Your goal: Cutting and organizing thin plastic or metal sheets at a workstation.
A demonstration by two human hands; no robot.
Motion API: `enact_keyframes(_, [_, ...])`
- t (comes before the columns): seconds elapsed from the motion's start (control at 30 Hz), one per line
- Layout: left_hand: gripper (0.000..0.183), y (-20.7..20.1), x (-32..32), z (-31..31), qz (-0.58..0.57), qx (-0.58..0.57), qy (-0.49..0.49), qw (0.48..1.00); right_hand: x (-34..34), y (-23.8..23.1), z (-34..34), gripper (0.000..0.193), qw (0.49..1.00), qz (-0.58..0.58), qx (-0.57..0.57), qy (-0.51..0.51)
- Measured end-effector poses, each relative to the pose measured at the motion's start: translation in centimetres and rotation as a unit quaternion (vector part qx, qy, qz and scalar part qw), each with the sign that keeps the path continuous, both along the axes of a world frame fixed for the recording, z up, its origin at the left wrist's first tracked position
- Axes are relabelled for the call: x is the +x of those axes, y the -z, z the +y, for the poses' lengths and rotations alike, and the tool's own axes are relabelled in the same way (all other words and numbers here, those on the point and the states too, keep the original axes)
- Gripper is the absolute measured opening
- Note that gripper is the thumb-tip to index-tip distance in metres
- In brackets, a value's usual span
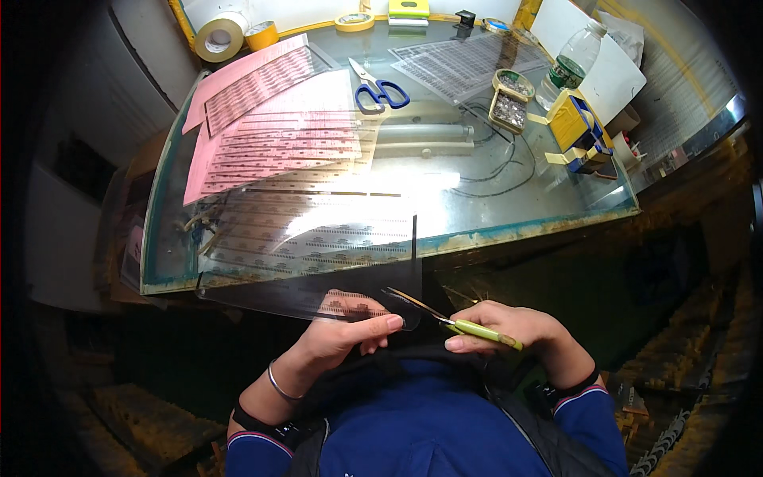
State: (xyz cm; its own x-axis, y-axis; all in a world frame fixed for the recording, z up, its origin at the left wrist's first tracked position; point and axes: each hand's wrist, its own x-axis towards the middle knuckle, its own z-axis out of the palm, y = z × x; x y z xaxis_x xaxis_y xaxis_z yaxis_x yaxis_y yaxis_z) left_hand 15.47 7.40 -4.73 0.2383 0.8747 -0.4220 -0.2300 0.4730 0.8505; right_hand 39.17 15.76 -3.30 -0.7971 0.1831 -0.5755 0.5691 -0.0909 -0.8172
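Note:
A clear film sheet with dark printed rows hangs over the table's near edge. My left hand pinches its near right corner between thumb and fingers, some of them seen through the film. Closed around the yellow-green handle of a pair of scissors is my right hand. The slim blades point up and left, their tips close to the film's right edge; whether they touch it I cannot tell. Pink sheets and more printed film lie beyond, at the left.
Blue-handled scissors lie on the glass-topped table. At the right stand a tape dispenser, a plastic bottle and a small box of bits. Tape rolls and more film are at the back.

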Motion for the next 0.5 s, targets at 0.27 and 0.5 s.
enact_keyframes(0.27, [0.014,0.2,0.8,0.1,0.023,0.033,-0.058,0.998,-0.6,-1.0,-0.7,0.046,0.997,-0.024,0.009,0.070])
enact_keyframes(0.5, [0.014,0.0,2.3,0.4,-0.032,0.000,-0.101,0.994,-1.0,0.1,-2.8,0.033,0.979,0.040,-0.044,0.193])
